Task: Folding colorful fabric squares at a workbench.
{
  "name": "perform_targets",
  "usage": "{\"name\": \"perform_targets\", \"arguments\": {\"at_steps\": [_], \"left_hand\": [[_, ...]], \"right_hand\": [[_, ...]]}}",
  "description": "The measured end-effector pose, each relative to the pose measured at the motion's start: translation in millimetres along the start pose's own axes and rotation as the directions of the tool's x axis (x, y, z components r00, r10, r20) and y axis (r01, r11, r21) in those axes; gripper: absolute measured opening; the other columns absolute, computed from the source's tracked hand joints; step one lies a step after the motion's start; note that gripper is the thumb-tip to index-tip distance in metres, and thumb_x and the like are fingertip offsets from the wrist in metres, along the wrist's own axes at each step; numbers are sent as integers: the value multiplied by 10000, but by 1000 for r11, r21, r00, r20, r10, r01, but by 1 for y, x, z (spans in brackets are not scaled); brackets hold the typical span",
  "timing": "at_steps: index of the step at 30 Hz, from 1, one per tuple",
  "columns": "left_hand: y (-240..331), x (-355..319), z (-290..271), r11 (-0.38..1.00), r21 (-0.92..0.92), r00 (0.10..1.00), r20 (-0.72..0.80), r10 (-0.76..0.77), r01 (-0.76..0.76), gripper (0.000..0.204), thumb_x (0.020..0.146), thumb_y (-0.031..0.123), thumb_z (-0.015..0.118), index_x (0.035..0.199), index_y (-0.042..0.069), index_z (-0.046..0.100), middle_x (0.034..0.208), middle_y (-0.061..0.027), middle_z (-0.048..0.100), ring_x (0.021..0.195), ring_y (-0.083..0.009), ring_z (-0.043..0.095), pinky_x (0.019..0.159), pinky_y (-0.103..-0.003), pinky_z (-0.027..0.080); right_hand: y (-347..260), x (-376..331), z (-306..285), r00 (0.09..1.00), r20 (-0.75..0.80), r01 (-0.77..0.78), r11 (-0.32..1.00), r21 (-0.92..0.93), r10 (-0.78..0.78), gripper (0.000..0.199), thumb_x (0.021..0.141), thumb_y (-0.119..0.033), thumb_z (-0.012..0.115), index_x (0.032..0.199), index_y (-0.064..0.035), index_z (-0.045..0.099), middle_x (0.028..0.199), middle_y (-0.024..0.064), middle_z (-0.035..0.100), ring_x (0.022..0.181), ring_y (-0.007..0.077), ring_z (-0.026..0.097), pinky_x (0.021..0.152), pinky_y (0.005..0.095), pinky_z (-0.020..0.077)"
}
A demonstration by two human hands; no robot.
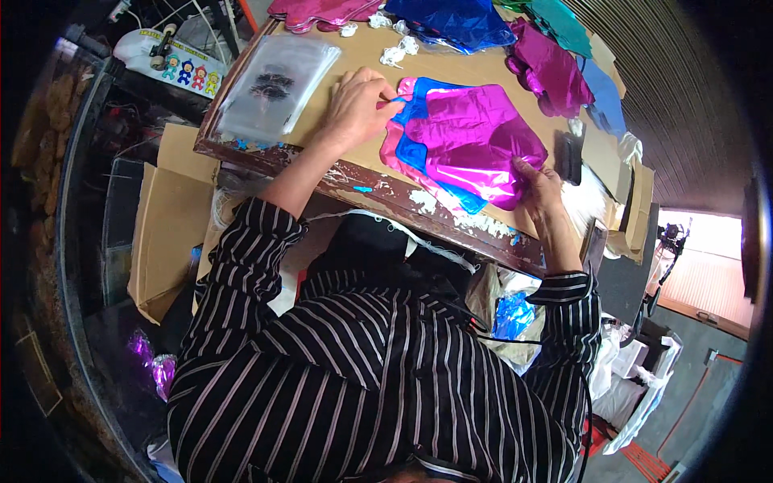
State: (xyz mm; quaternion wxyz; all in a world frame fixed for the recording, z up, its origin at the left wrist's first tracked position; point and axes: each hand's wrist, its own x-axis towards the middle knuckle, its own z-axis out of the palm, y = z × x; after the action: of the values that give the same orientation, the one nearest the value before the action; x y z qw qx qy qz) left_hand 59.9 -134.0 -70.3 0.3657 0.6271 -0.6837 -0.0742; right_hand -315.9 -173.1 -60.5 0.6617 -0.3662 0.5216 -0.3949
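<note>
Foils (475, 133) sit by the worktop's (358, 157) near edge, around the middle. Left hand (358, 105) pinches their left edge, right hand (541, 189) grips the right corner, thumb on top. Lining-up step, I reckon; next move calls for keeping layers even. Writing: lettering on the skateboard (145, 50) beyond the left edge, no brand I can pick out.

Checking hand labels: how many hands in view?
2: left hand at the upper-left edge of the blue foil; right hand at the lower-right edge of the purple foil.
</note>
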Motion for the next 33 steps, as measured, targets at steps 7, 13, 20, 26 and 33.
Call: {"name": "perform_targets", "arguments": {"at_steps": [7, 13, 20, 26, 33], "left_hand": [[-6, -6, -14, 999, -43, 994, 110, 9, -4, 201, 835, 224, 827, 894, 63, 723, 1083, -119, 667, 1109, -336, 611, 962, -418, 482], [1, -20, -14, 999, 19, 999, 44, -33, 32, 205, 810, 149, 841, 874, 27, 690, 1034, -135, 649, 1076, -340, 625, 952, -431, 495], [-5, -3, -11, 923, -211, 932, 245, -268, 321, 163, 825, 69, 809, 841, 3, 661, 1005, -150, 634, 1040, -335, 634, 958, -416, 504], [-14, 25, -18, 971, -101, 953, 238, -189, 218, 231, 866, 159, 801, 1003, 14, 682, 1104, -145, 656, 1080, -342, 638, 978, -420, 499], [16, 35, 2, 981, 98, 981, 112, 156, -167, 452, 897, 287, 779, 1254, 42, 651, 1202, -142, 664, 1110, -353, 644, 982, -447, 494]], "right_hand": [[7, -16, 16, 994, -103, 30, 999, 23, -27, 112, 940, 1, 712, 1052, 8, 703, 971, 129, 755, 811, 217, 730, 749, 380, 620], [18, -13, 22, 997, -37, -53, 976, 210, 62, 65, 950, -9, 702, 1013, 1, 693, 934, 126, 745, 765, 227, 722, 702, 385, 613], [14, -12, 43, 997, -76, 0, 982, 188, 15, 63, 958, 11, 670, 1020, 16, 678, 921, 142, 737, 740, 244, 714, 684, 399, 614], [-3, -5, 65, 998, -51, -29, 972, 234, 42, 92, 953, 24, 659, 1044, 18, 665, 920, 153, 733, 740, 250, 712, 680, 403, 617], [3, -8, 62, 997, -60, -37, 959, 280, 56, 127, 961, -7, 674, 1080, 36, 665, 932, 143, 739, 759, 238, 722, 681, 382, 617]]}}
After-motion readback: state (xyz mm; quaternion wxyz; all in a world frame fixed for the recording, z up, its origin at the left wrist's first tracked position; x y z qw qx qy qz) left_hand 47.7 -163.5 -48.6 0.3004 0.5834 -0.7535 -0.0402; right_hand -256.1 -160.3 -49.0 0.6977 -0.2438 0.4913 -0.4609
